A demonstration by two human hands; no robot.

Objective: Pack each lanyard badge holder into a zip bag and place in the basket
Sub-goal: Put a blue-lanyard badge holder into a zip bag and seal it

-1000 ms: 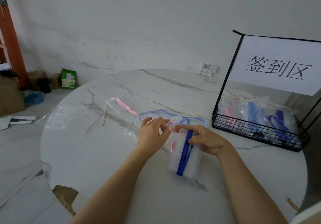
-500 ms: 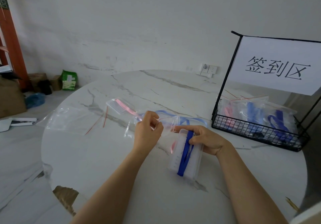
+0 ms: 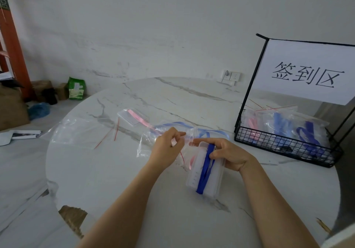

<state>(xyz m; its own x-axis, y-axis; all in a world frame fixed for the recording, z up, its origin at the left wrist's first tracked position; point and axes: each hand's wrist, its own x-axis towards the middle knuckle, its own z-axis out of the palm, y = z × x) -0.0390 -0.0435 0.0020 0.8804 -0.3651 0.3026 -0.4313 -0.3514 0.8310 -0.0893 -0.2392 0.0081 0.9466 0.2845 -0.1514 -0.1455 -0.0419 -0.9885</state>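
Note:
A clear badge holder wrapped in a blue lanyard [image 3: 204, 172] is gripped at its top end by my right hand [image 3: 229, 154]. My left hand [image 3: 168, 147] pinches the red-lined mouth of a clear zip bag [image 3: 151, 144] just left of the holder. Behind my hands lie a badge holder with a pink lanyard [image 3: 134, 118] and a loose blue lanyard [image 3: 209, 131]. A black wire basket [image 3: 284, 147] at the right holds several packed bags.
More empty zip bags [image 3: 80, 130] lie on the left of the round marble table [image 3: 115, 170]. A white sign [image 3: 311, 70] hangs on the basket's frame. Boxes and a green packet [image 3: 75, 88] sit on the floor at the far left.
My left hand has drawn the bag's mouth to the right, close to my right fingertips. The right hand and the blue-lanyard holder have stayed in place.

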